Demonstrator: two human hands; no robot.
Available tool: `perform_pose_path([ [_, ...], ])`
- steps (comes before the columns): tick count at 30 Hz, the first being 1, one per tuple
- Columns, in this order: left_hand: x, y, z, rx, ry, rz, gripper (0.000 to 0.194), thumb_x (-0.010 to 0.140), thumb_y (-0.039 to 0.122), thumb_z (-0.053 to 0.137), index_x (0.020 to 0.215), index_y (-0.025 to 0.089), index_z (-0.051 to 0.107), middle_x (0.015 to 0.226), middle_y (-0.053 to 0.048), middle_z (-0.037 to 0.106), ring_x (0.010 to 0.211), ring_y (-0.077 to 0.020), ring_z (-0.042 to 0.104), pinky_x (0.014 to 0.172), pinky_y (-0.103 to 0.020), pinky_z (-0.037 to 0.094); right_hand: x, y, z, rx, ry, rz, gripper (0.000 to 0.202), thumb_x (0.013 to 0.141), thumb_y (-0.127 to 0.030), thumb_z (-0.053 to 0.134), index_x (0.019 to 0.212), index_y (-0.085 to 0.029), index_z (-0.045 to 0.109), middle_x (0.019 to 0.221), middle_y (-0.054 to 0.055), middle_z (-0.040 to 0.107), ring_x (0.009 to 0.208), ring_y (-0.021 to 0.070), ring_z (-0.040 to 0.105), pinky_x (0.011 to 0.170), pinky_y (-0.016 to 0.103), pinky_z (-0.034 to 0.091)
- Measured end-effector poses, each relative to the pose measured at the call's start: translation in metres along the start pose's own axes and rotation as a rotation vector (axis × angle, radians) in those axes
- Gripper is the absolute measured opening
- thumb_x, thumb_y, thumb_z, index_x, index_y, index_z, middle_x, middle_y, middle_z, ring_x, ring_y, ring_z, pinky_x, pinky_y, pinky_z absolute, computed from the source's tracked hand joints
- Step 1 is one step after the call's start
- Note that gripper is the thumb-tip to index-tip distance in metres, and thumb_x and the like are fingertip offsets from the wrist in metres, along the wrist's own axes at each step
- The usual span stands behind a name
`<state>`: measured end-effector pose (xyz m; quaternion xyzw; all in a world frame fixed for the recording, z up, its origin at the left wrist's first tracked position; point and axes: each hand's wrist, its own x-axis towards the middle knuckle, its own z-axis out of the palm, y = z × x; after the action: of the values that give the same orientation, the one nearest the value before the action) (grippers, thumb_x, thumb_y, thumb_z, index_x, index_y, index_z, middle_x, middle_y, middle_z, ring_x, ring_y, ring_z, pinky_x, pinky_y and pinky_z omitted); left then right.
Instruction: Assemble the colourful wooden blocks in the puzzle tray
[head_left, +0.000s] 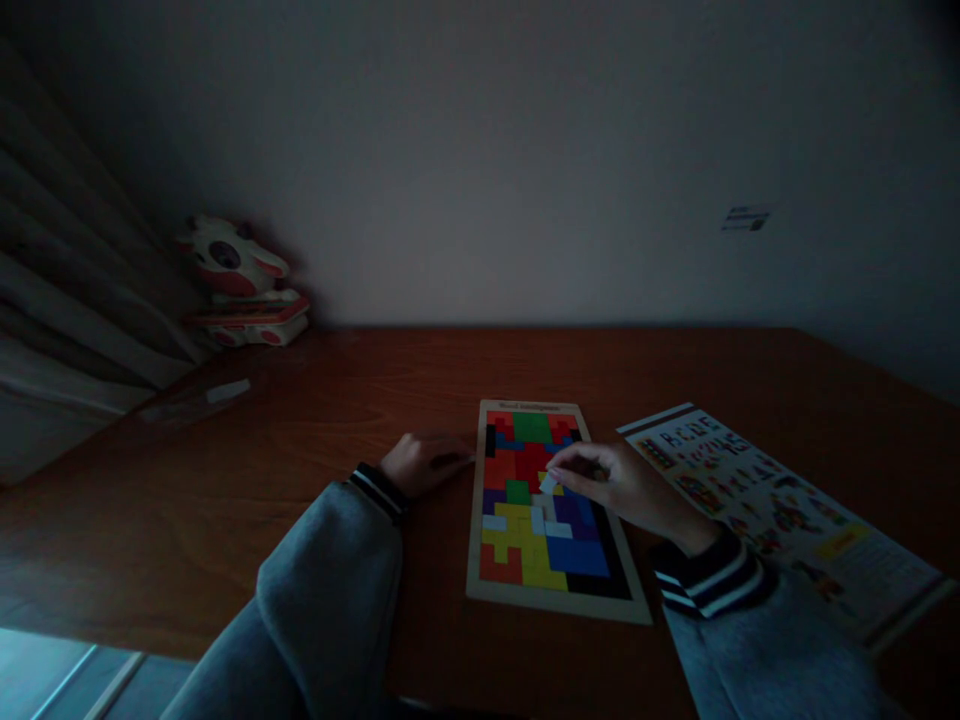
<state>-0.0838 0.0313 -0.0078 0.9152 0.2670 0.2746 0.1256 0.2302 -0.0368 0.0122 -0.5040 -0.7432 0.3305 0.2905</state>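
A wooden block puzzle board (pixel 559 608) with a pale frame lies on the table, filled with red, green, blue, yellow, orange, purple and white pieces. Dark bare patches show along its right side and lower right corner. Over the board's right half, my right hand (pixel 626 485) pinches a small white puzzle piece (pixel 550 484) between thumb and fingertips. Left of the board rests my left hand (pixel 426 464), its fingers stretched toward the frame's left edge and holding nothing that I can see.
A printed picture sheet (pixel 787 510) lies on the right, partly under my right sleeve. On the brown table (pixel 375 370), a cow-shaped toy (pixel 244 285) stands at the back left beside a curtain (pixel 60 260). A wall rises behind the table.
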Motion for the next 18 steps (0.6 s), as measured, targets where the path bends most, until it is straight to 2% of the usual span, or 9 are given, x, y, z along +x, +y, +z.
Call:
perform_pose_path([
  [3, 0.0, -0.002, 0.0, -0.015, 0.004, 0.023, 0.017, 0.094, 0.028, 0.058, 0.1, 0.021, 0.073, 0.098, -0.005, 0.076, 0.088, -0.0161, 0.072, 0.081, -0.027, 0.058, -0.001, -0.001, -0.001, 0.03, -0.103, 0.021, 0.031, 0.089, -0.051, 0.06, 0.103, -0.026, 0.072, 0.091, 0.0, 0.076, 0.081, 0.0166, 0.07, 0.072, 0.029, 0.054],
  [7, 0.003, 0.003, -0.001, 0.016, 0.024, 0.037, 0.019, 0.094, 0.028, 0.057, 0.101, 0.021, 0.073, 0.101, -0.007, 0.074, 0.092, -0.0174, 0.07, 0.084, -0.031, 0.058, 0.0, -0.01, 0.001, 0.043, -0.034, 0.025, 0.029, 0.089, -0.05, 0.059, 0.101, -0.027, 0.072, 0.091, 0.001, 0.076, 0.081, 0.0172, 0.07, 0.071, 0.03, 0.054],
  [11, 0.012, 0.031, 0.008, -0.097, 0.15, -0.01, 0.022, 0.09, 0.033, 0.065, 0.105, 0.019, 0.073, 0.097, -0.009, 0.075, 0.088, -0.019, 0.07, 0.083, -0.032, 0.058, 0.002, -0.019, 0.012, 0.057, 0.094, 0.012, 0.025, 0.089, -0.047, 0.059, 0.096, -0.026, 0.072, 0.091, 0.001, 0.075, 0.077, 0.0168, 0.069, 0.072, 0.03, 0.055],
  [15, 0.022, 0.063, 0.026, -0.396, 0.145, -0.131, 0.033, 0.085, 0.037, 0.071, 0.112, 0.018, 0.07, 0.098, -0.008, 0.075, 0.083, -0.0172, 0.072, 0.078, -0.028, 0.059, 0.002, -0.022, 0.024, 0.167, 0.108, -0.032, 0.024, 0.09, -0.046, 0.06, 0.097, -0.026, 0.07, 0.095, 0.001, 0.074, 0.084, 0.0167, 0.069, 0.076, 0.03, 0.055],
  [18, 0.024, 0.071, 0.036, -0.492, 0.127, -0.221, 0.029, 0.087, 0.035, 0.069, 0.11, 0.017, 0.072, 0.099, -0.008, 0.076, 0.084, -0.0179, 0.072, 0.078, -0.029, 0.06, 0.001, -0.023, 0.025, 0.171, 0.111, -0.029, 0.026, 0.09, -0.048, 0.059, 0.097, -0.025, 0.069, 0.094, 0.002, 0.073, 0.083, 0.0165, 0.068, 0.073, 0.03, 0.055],
])
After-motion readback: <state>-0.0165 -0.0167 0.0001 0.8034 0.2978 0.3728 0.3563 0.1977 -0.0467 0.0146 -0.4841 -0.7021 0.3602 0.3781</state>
